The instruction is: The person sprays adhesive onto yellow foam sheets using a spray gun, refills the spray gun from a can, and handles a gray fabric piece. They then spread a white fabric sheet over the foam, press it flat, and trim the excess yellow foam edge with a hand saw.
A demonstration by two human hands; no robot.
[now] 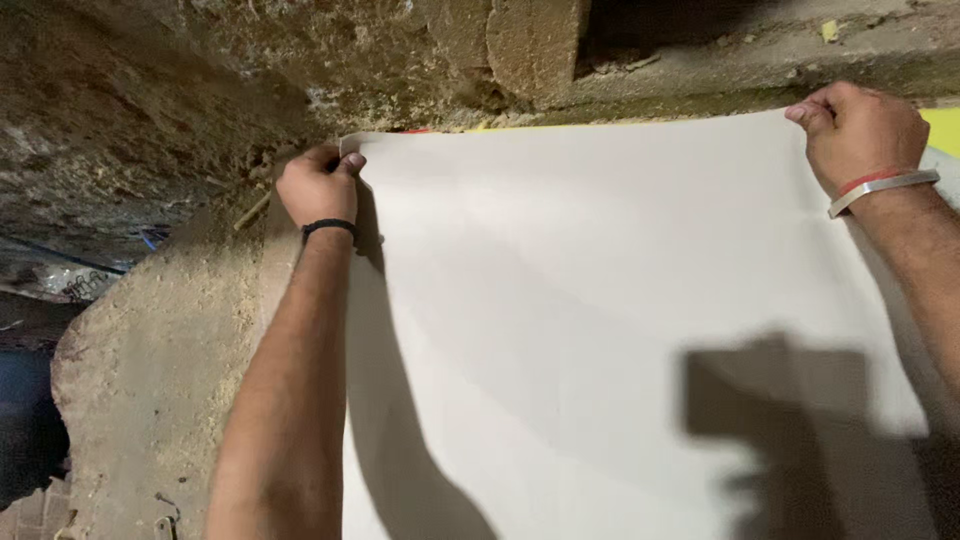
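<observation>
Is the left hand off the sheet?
No: the left hand pinches the upper left corner of the white sheet, while the right hand grips the upper right corner.

Harsh light from behind the camera brightens the white sheet [620, 320], throwing sharp dark shadows across its lower part; surroundings stay dim.

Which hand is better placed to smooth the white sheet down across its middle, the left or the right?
Probably the right hand. It holds the top edge of the white sheet with its forearm already lying over the sheet, while the left hand pinches the corner at the sheet's side edge, its forearm beside it.
</observation>
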